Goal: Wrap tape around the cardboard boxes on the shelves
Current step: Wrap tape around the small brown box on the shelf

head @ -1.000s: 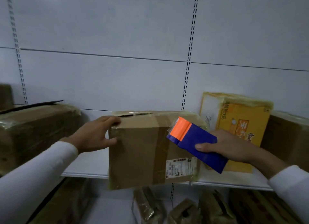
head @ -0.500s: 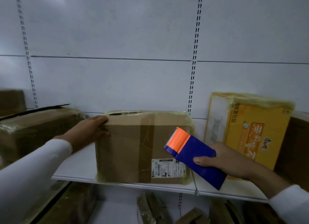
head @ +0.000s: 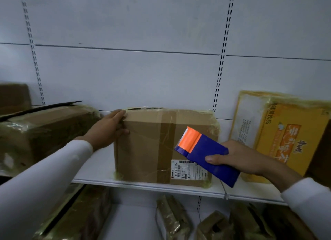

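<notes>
- Your left hand (head: 109,130) is gripping a top corner of the cardboard box (head: 148,146) on the shelf (head: 161,185).
- Your right hand (head: 238,157) is clutching the tape dispenser (head: 207,153).
- Tape is showing round this box; finished or mid-wrap, I cannot tell.

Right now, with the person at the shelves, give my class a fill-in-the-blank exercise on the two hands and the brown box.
1. The left hand grips the box at its upper ____ corner.
2. The right hand holds a blue dispenser with an ____ cutter end.
3. The white label sits near the box's lower ____ corner.
Missing words: left; orange; right.
</notes>
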{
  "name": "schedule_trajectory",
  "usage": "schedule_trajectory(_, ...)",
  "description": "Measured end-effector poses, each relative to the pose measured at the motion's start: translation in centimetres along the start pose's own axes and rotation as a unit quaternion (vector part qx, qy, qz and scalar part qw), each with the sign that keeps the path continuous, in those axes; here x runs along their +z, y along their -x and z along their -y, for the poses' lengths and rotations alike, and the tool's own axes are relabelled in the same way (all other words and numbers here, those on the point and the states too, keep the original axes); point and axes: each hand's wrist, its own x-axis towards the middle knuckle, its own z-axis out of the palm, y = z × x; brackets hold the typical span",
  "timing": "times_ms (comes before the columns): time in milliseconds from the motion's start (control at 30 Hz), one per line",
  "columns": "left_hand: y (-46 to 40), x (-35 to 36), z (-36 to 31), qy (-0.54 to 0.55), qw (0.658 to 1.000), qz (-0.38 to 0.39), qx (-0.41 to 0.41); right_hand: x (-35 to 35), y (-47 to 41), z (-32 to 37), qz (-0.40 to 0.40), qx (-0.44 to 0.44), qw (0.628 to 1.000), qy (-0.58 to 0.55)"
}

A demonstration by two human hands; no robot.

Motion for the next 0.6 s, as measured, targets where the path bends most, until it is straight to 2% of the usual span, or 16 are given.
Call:
schedule_trajectory(100,0.6,-0.4,-0.7,-0.036,0.994,-0.091,0.054,1.0,-0.7,0.4,0.009,-0.002,1.000,0.001)
schedule_trajectory(167,1.4,-0.5,-2.2,-0.017,0.978,-0.161,0.132,1.5,-1.1,0.3,0.021,0.001,1.000,0.002)
schedule_trajectory(233,2.6,-0.2,-4.2,0.024,0.961,-0.169,0.216,2.0,-1.4,0.4,0.037,0.003,0.999,0.003)
schedule_trajectory(300,3.6,0.6,-5.8,0.061,0.960,-0.111,0.248,2.5,-1.7,0.6,0.050,0.001,0.999,0.011)
schedule_trajectory(433,4.5,1.7,-7.5,0.199,0.967,0.038,0.155,3.1,-1.7,0.9,0.070,-0.013,0.997,0.031)
schedule_trajectory(533,4.5,1.9,-7.8,0.312,0.934,0.130,0.120,3.2,-1.4,1.0,0.078,-0.016,0.996,0.047)
schedule_trajectory(600,4.5,2.2,-8.0,0.364,0.903,0.181,0.137,3.1,-1.2,1.0,0.084,-0.017,0.995,0.056)
